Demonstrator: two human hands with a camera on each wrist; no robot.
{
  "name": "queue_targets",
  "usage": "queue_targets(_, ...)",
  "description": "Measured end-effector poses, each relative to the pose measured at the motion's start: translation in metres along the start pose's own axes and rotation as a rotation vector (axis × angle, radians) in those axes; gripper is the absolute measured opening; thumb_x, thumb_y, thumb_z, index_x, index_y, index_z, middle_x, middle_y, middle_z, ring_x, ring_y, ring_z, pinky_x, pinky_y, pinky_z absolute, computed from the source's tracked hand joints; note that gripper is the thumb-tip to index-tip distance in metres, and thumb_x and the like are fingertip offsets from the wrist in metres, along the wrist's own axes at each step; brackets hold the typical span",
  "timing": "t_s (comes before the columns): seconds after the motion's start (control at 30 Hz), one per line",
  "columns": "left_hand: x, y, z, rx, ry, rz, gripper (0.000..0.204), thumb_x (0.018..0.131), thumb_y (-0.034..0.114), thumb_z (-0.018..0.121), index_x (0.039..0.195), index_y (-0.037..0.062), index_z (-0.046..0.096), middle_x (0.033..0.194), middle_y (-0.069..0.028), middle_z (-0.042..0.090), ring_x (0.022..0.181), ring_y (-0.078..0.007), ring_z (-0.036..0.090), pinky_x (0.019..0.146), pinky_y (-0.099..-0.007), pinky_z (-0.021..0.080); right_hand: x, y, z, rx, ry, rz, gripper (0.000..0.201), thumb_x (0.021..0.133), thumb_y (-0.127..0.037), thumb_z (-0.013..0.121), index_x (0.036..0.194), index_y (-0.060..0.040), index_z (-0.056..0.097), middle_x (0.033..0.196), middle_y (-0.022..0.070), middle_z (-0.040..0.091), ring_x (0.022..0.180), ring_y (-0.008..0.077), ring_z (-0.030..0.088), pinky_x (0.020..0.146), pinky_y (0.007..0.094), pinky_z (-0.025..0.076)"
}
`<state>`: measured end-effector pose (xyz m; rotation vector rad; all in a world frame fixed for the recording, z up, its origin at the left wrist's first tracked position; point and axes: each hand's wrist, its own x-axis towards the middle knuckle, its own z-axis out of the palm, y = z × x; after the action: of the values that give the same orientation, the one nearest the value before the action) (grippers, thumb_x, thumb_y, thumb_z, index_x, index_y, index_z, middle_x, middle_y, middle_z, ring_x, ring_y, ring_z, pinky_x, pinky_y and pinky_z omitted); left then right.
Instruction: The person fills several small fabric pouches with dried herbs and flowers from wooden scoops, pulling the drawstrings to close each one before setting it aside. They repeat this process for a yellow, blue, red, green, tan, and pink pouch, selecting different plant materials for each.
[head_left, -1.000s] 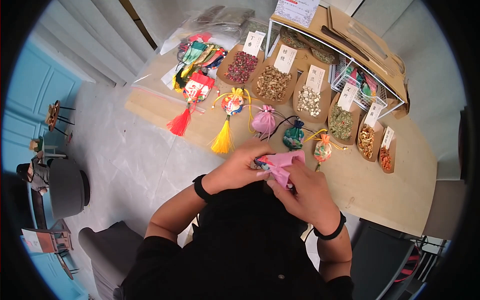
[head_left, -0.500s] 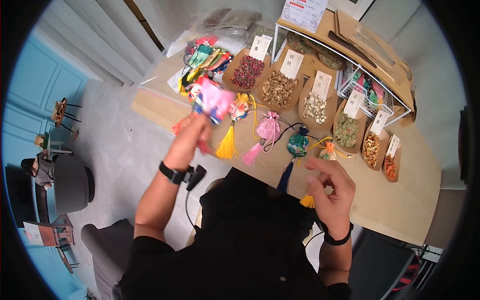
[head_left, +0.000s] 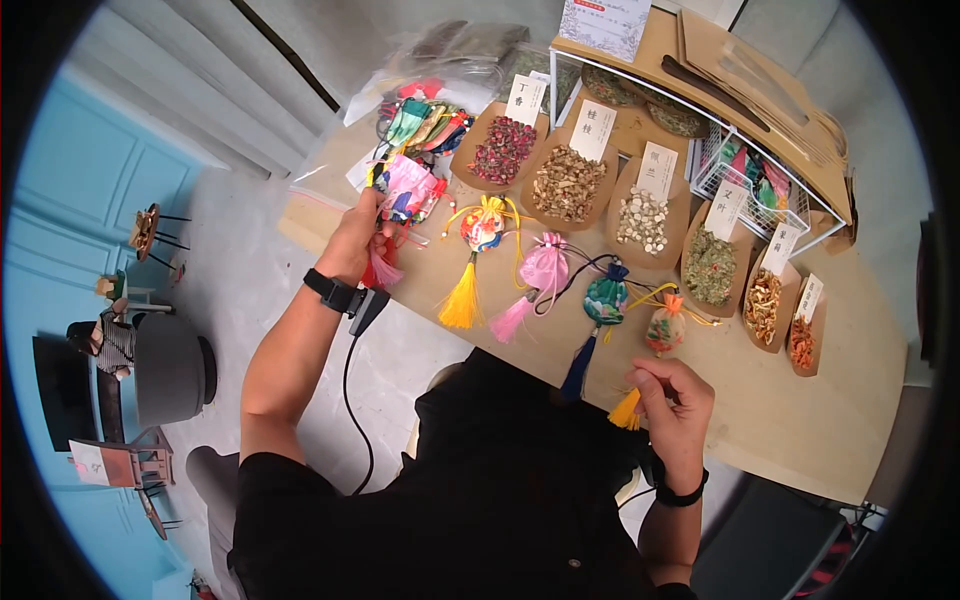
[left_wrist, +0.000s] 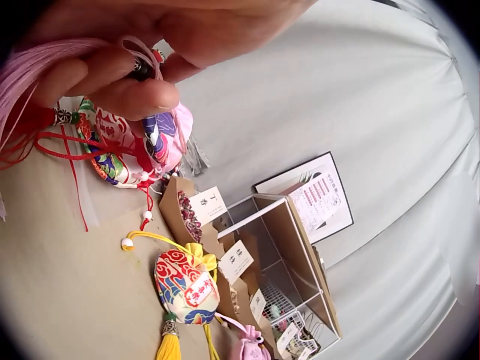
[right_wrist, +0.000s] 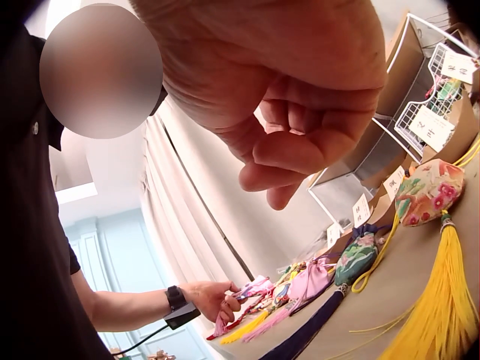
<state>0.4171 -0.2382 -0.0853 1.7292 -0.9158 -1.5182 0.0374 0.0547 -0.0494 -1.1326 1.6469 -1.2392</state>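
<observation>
At the table's left, my left hand (head_left: pixel 355 240) pinches the cord of a pink and blue patterned pouch (head_left: pixel 408 185). In the left wrist view the pouch (left_wrist: pixel 178 131) hangs below my fingers, its pink tassel (left_wrist: pixel 37 67) crossing them, and overlaps a red-corded pouch (left_wrist: pixel 112 161). Whether the two touch, I cannot tell. My right hand (head_left: pixel 675 410) hovers by the table's front edge beside a yellow tassel (head_left: pixel 626 410); its fingers, loosely curled in the right wrist view, hold nothing. Just beyond it lies an orange floral pouch (head_left: pixel 666 328).
Yellow-tasselled (head_left: pixel 483 228), pink (head_left: pixel 545 265) and green (head_left: pixel 606 297) pouches lie in a row. Behind them stand several labelled paper trays of dried herbs, such as one of red buds (head_left: pixel 503 150). A white-framed shelf (head_left: pixel 690 85) is at the back; more pouches (head_left: pixel 410 118) are piled back left.
My left hand has carried the pink and blue pouch from in front of my body to the table's left. My right hand has let go of it and moved right, its fingers more curled.
</observation>
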Motion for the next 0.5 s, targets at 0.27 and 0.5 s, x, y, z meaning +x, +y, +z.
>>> queue_targets(0.27, -0.003, 0.012, 0.011, 0.192, 0.278, 0.145, 0.045, 0.101, 0.042, 0.052, 0.092, 0.0017, 0.069, 0.075, -0.0046, 0.061, 0.066, -0.0159, 0.054, 0.060, -0.0332, 0.042, -0.003, 0.014, -0.006, 0.039, 0.001, -0.012, 0.009, 0.098, -0.002, 0.071, 0.106, 0.0013, 0.075, 0.083, 0.0032, 0.069, 0.063, 0.0061, 0.061, 0.058, 0.0219, 0.048)
queue_targets(0.5, 0.061, -0.026, -0.018, 0.449, 0.323, 0.369, 0.044, 0.092, 0.036, 0.072, 0.091, -0.0082, 0.073, 0.082, -0.0131, 0.071, 0.070, -0.0178, 0.065, 0.061, -0.0358, 0.052, -0.019, 0.043, -0.026, 0.175, 0.038, 0.067, 0.010, 0.100, -0.001, 0.068, 0.108, 0.0020, 0.074, 0.086, 0.0019, 0.071, 0.062, 0.0048, 0.059, 0.055, 0.0214, 0.047)
